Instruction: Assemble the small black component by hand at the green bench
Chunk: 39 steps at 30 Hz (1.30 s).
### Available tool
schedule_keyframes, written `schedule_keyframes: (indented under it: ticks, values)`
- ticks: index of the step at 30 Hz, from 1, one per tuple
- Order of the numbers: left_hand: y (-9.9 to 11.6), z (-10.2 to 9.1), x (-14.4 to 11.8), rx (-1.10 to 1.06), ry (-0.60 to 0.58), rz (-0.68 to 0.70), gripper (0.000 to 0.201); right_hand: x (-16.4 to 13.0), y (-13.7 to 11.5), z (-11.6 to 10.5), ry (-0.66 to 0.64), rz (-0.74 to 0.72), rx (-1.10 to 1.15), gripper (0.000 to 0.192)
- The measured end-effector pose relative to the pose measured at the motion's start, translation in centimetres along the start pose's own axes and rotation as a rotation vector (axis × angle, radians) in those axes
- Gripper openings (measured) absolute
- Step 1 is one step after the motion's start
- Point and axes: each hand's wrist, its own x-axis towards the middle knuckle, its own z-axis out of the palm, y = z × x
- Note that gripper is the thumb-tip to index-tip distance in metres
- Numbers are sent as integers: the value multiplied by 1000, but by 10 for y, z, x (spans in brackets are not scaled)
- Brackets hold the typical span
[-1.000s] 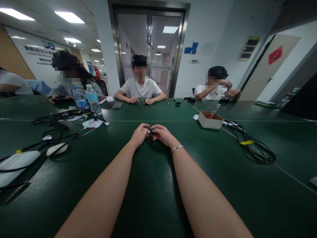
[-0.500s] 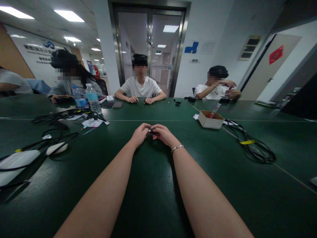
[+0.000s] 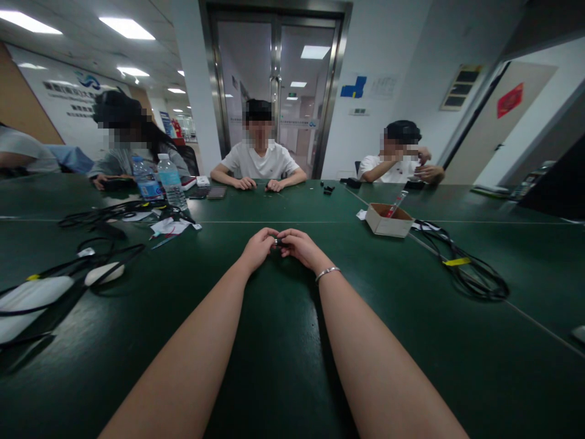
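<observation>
My left hand [image 3: 258,249] and my right hand [image 3: 300,247] meet over the middle of the dark green table [image 3: 278,341]. Between their fingertips is a small black object [image 3: 278,242] with a shiny, silvery end on the left. Both hands are closed on it, thumbs and fingers pinching from either side. Fingers cover most of it, so its kind cannot be made out. A silver bangle [image 3: 328,274] circles my right wrist.
Right of my hands stand an open cardboard box [image 3: 388,227] and a coiled black cable [image 3: 475,280]. Tangled cables, paper scraps [image 3: 171,226], a white mouse-shaped thing [image 3: 105,274] and water bottles [image 3: 172,183] lie or stand at left. Several people sit around the table.
My hands stay in nearly the same place, still around the small black object. Across the table at right, a person's raised hand has shifted slightly.
</observation>
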Motion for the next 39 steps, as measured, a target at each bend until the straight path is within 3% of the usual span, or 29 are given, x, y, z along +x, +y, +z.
schedule_keyframes:
  ticks: [14, 18, 33, 39]
  values:
    - [-7, 0, 3, 45, -9, 38, 34, 0, 0, 0, 12, -2, 4, 12]
    - [-6, 0, 3, 41, 16, 23, 22, -1, -1, 1, 19, 2, 10, 13]
    - [-6, 0, 2, 38, -6, 16, 30, 0, 0, 0, 24, -7, 11, 9]
    - [-7, 0, 4, 40, -12, 2, 24, -1, 0, 0, 19, -11, 12, 9]
